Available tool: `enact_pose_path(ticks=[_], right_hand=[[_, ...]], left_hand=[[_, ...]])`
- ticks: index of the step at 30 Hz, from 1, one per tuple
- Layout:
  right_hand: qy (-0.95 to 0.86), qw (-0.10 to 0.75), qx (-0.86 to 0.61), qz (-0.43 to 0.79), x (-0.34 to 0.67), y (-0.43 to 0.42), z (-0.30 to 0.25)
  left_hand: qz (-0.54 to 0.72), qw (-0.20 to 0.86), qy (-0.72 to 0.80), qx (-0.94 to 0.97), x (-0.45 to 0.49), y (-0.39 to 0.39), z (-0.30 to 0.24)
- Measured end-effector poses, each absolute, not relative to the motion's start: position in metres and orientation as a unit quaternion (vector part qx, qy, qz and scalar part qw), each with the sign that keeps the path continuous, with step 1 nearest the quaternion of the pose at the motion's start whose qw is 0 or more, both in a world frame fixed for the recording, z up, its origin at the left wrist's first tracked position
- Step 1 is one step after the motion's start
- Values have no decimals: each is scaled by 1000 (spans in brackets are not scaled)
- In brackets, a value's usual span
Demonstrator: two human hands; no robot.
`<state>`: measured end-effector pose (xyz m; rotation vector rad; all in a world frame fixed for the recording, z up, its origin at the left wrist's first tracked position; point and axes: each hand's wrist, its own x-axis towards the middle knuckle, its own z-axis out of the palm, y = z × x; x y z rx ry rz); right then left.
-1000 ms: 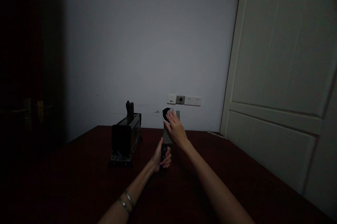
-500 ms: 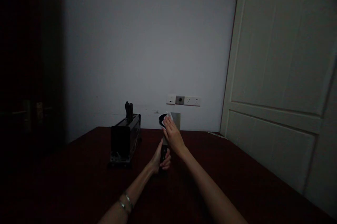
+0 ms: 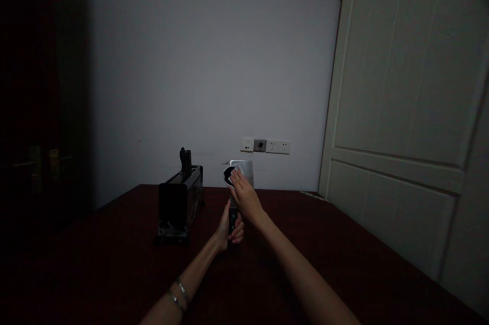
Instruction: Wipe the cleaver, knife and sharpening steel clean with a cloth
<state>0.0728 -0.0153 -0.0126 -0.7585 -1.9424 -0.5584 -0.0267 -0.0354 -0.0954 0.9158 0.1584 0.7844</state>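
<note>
I record the left hand [image 3: 229, 226] closed tight round the handle of a cleaver [image 3: 246, 173], held blade-up at twelve o'clock above the dark red table [image 3: 114, 264]. The right hand [image 3: 244, 197], fingers laid out flat, presses a white cloth [image 3: 231, 179] against the blade's face. A knife block [image 3: 178, 205] stands at nine o'clock of the hands, near but apart.

cleaver [image 3: 244, 172]: smooth bright metal blade, dark matt handle. wiping cloth [image 3: 229, 178]: pale, soft-looking. knife block [image 3: 179, 202]: dark, glossy faces. table [image 3: 114, 264]: dark red, matt.
</note>
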Motion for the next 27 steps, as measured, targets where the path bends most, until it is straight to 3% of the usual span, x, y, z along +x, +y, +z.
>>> enact_pose_path(ticks=[7,13,20,27], right_hand=[[-718,548,-372,-212,79,-5,-1],[-775,495,-325,-221,72,-11,-11],[-721,551,-368,-203,77,0,15],[-753,507,-353,-226,56,-8,18]], left_hand=[[341,824,55,450,-23,-37,-97],[359,828,74,425,-22,-37,-96],[371,822,61,428,-15,-43,-95],[404,803,88,430,-16,-41,-94]])
